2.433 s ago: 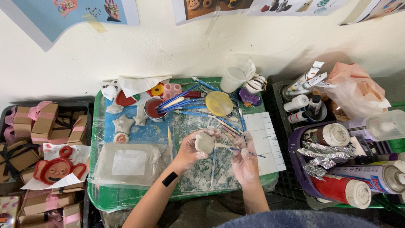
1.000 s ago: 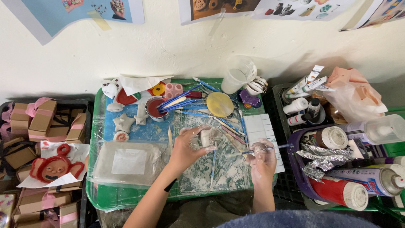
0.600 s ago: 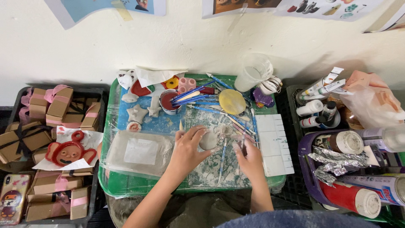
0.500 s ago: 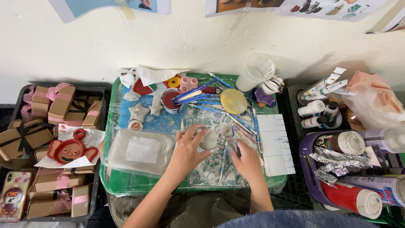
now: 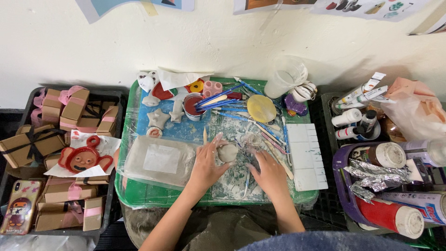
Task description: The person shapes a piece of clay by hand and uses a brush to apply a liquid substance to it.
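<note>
- Shaping a small lump of grey clay (image 5: 227,152) is the step in hand: the lump sits near the middle of the green tray (image 5: 139,197), on the paint-smeared plastic sheet (image 5: 232,179) that covers the tray's near half.
- Left hand (image 5: 206,162): fingers curled round the left side of the lump and touching it, the thumb side hidden; a loose cupping hold, not a closed fist.
- Right hand (image 5: 269,172): lying palm down on the sheet just right of the lump, fingers spread a little and reaching toward it; whether the fingertips touch the clay or pinch a thin tool beneath them cannot be told.
- Left of the hands, a wrapped slab of grey clay (image 5: 160,160) lies flat on the tray, close to the left wrist.
- Far side of the tray: a red paint pot (image 5: 192,106) holding blue-handled brushes, a yellow disc (image 5: 261,108), star-shaped clay pieces (image 5: 158,118), and modelling tools (image 5: 274,144) fanned out just right of the lump.
- Right of the tray, a white palette (image 5: 304,155) and a purple tub (image 5: 346,204) of paint tubes; left of it, a black crate (image 5: 32,97) of small ribboned boxes and a red moulded figure (image 5: 86,158).
- Judgement: the next move calls for steadying the lump with the left hand while the right presses or picks up a tool, keeping clear of the loose tools beside it.
</note>
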